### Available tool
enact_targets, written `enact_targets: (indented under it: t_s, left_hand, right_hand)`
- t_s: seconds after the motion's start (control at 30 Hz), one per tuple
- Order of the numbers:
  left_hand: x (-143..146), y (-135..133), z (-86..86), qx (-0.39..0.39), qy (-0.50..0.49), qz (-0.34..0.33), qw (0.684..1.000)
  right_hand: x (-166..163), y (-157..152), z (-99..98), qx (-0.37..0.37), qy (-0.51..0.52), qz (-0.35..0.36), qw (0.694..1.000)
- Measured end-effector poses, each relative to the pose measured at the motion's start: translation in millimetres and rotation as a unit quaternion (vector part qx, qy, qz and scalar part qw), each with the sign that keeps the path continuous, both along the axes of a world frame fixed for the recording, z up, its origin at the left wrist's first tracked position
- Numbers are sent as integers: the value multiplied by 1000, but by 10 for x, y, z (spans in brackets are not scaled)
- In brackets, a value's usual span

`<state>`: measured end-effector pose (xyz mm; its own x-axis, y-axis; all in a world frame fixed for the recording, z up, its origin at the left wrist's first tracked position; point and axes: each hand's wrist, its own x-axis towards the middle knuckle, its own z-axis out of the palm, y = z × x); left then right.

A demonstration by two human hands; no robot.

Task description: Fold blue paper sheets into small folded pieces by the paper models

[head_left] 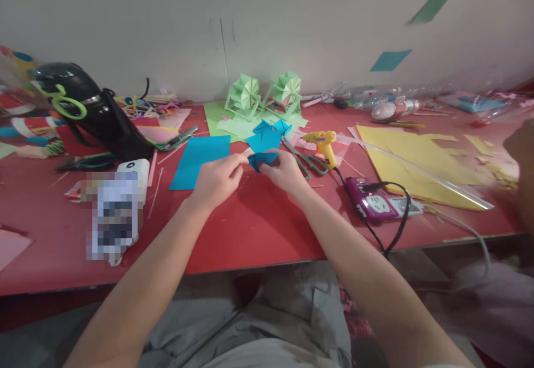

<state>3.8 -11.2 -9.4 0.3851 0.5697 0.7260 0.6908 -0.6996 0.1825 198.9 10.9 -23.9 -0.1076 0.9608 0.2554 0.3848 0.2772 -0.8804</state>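
Between my two hands is a small piece of folded blue paper point(262, 160), held just above the red table. My left hand point(220, 178) pinches its left edge with thumb and forefinger. On the other side, my right hand point(286, 172) grips it, thumb in front and fingers behind. Folded blue paper shapes point(269, 134) lie right behind it. A flat blue sheet point(200, 159) is left of my left hand. Scissors point(311, 163) with grey-green handles rest to the right, near a yellow hot glue gun point(326, 144).
Two light-green paper wheel models point(244, 98) stand at the back on green sheets. Right of me are a purple power strip point(371, 201) with cables, yellow sheets point(400, 162) and a clear glue stick point(450, 184). A black bottle point(95, 112) leans at left. Part of another person shows far right.
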Motion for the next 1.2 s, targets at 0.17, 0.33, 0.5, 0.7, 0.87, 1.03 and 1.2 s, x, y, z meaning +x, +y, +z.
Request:
enact_targets:
  t_s: [0.17, 0.33, 0.5, 0.7, 0.87, 1.03, 1.2]
  left_hand:
    - [60, -35, -10, 37, 43, -19, 998]
    - [91, -47, -8, 52, 54, -26, 997]
    - [139, -62, -20, 57, 65, -32, 996]
    - [150, -68, -20, 53, 68, -21, 996]
    - [145, -66, -19, 65, 65, -26, 995]
    - [174, -87, -15, 72, 70, -34, 994]
    - [187, -92, -20, 77, 70, -32, 994]
  right_hand:
    - [26, -23, 74, -12, -28, -16, 999]
    - [12, -33, 72, -16, -50, -64, 997]
    - [-17, -39, 70, 8, -27, -106, 994]
    - [-7, -25, 47, 22, -4, -88, 996]
    - [7, -30, 46, 23, -25, -74, 997]
    - [-3, -47, 69, 27, -28, -95, 995]
    - [-16, -41, 60, 36, -21, -102, 994]
